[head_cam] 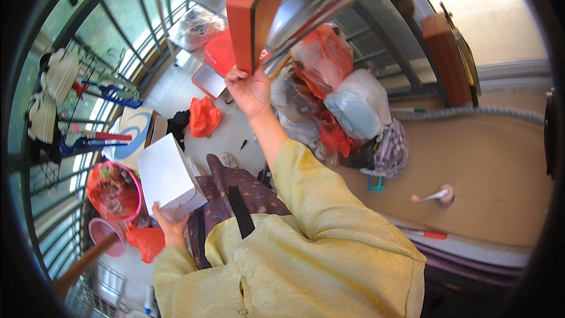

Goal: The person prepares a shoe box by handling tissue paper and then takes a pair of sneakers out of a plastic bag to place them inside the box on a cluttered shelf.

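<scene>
My right hand (249, 90) is raised out in front, its fingers closed on the lower end of an orange-red cardboard box (240, 31). That box stands on end, with a dark line along one edge. In my left hand (171, 225), low on the left, a white cardboard box (163, 172) is gripped by its near end. Beyond the orange-red box lie a red box (219, 51) bearing writing and an open box piece (211, 81) with a white inside. A red plastic bag (204, 117) rests on the tiled floor.
Filled plastic bags (357, 101) are piled to the right, beside a brown-topped surface (485, 176) holding a small handled object (443, 195). A metal rail (344, 6) crosses above. Left are barred windows, a hanging rack, a pink basin (107, 236) and a brown pole (84, 265).
</scene>
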Demonstrator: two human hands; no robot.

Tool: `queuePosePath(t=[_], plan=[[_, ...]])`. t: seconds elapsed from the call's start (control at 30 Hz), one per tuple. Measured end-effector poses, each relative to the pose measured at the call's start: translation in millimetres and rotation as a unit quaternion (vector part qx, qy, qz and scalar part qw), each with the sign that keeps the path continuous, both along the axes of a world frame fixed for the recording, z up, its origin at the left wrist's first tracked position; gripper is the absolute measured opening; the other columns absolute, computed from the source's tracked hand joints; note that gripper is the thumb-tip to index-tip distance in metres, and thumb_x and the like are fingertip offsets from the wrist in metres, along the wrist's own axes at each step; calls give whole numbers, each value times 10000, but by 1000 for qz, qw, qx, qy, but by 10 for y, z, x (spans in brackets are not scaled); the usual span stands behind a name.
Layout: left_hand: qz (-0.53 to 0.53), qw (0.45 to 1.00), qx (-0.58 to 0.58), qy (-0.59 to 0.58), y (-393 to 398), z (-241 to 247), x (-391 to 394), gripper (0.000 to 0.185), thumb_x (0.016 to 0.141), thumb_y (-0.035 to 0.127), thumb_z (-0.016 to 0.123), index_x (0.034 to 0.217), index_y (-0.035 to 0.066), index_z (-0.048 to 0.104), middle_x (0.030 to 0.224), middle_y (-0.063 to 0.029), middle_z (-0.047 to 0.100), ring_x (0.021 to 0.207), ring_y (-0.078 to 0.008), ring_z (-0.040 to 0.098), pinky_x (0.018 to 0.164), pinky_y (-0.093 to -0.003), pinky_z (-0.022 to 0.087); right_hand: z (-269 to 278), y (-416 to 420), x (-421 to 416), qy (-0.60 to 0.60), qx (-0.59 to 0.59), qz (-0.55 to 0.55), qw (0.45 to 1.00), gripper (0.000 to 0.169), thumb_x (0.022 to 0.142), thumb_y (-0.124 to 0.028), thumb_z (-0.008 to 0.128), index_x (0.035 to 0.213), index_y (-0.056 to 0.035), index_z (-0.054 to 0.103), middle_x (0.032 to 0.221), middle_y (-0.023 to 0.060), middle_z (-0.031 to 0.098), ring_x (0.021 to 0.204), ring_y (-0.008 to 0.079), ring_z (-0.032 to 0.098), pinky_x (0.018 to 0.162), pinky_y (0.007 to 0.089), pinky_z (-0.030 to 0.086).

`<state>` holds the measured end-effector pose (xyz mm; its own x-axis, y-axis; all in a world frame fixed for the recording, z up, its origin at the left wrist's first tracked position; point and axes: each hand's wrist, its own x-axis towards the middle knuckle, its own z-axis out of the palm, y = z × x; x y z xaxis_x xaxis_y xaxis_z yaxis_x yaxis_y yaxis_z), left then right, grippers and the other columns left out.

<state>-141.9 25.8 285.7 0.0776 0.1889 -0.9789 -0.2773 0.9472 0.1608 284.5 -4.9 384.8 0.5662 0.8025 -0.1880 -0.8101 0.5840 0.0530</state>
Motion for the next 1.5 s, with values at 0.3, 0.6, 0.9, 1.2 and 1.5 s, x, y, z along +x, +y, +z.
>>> queuePosePath(t=[0.3,0.6,0.9,1.2,1.5], plan=[[-36,999,17,6,75,68,38,851,691,640,594,1394,212,379,1438,-66,372,1328,-326,298,1048,-612,199,-90,228,206,66,63,-100,991,379,968,-384,479,1090,-40,583,1006,114,645,754,180,598,752,329,475],[-69,997,14,-28,116,11,28,854,693,654,585,1393,207,384,1434,-73,379,1325,-343,305,1042,-622,196,-48,109,242,122,-1,-78,989,460,965,-435,447,1117,-19,570,1108,164,620,849,212,601,819,364,480],[-57,998,30,-24,141,103,146,860,685,648,598,1390,205,386,1412,-85,395,1317,-353,309,1029,-624,206,-128,-791,173,-158,-477,72,861,246,882,-304,617,1011,-95,633,878,22,640,760,136,594,673,271,462],[-82,996,45,-12,139,-56,22,867,668,651,613,1379,205,394,1400,-84,400,1296,-346,327,1018,-620,220,188,-1548,2382,-497,-799,-45,334,434,809,-301,598,1153,-36,616,1198,219,604,1124,307,585,936,388,448],[-46,998,45,24,-29,61,11,835,678,660,600,1360,216,412,1377,-76,432,1278,-341,346,1018,-606,211,-109,-1560,2944,-468,-848,209,138,595,753,-396,660,1303,-202,548,1306,140,561,1238,298,508,1051,379,374]])
